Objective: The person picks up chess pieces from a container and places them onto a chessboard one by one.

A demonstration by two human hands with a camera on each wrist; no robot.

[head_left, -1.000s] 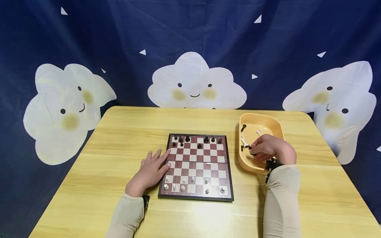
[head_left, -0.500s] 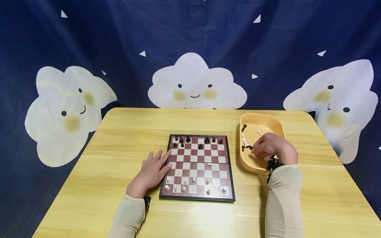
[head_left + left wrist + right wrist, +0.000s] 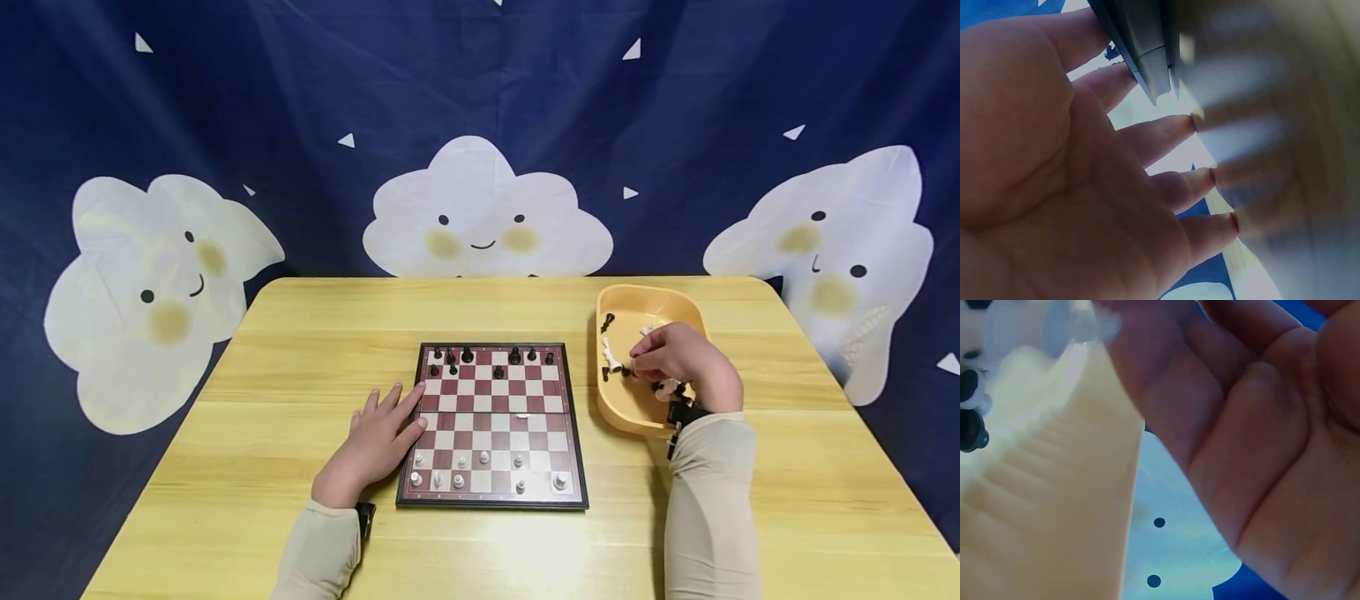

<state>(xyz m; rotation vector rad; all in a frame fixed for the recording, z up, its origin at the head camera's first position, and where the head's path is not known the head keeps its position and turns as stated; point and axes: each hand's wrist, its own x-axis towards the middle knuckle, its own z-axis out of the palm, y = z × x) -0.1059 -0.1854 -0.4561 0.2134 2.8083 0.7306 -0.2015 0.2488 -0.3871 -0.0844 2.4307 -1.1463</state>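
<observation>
Navy cloud-print backdrop (image 3: 495, 83), wood-look tabletop (image 3: 285, 333). Chessboard (image 3: 495, 433) mid-table, black pieces (image 3: 514, 357) far side, white pieces (image 3: 483, 457) near side. Left hand (image 3: 371, 446): fingers spread, nothing held, touching the board's left edge. Right hand (image 3: 678, 362) over orange tray (image 3: 633, 421) with loose chess pieces (image 3: 610, 357); fingers bent, tips close together, can't tell if gripping one.

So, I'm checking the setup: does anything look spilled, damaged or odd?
Nothing looks spilled or damaged. One small white mark, near the middle of the board, stands out, as it looks too flat for a piece; it may be glare. Toppled pieces lie only in the tray; the board pieces appear upright.
</observation>
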